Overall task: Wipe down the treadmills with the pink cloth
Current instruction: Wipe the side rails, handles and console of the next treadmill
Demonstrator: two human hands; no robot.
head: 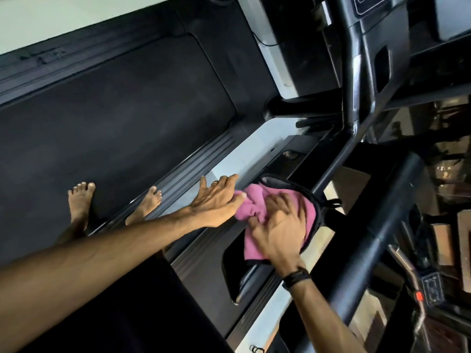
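The pink cloth (254, 207) is bunched on a curved black part of the treadmill (316, 215), low in the middle of the view. My right hand (277, 230) lies on top of the cloth with its fingers curled into the fabric. My left hand (216, 200) reaches in from the left with fingers stretched out, its thumb touching the cloth's left edge. The dark treadmill belt (114, 118) fills the left half of the view.
My bare feet (81, 200) stand on the belt and its ribbed side rail (193, 169). A thick black handrail (369, 250) runs diagonally at right, with the console post (354, 72) above. A second treadmill deck (216, 263) lies beneath my hands.
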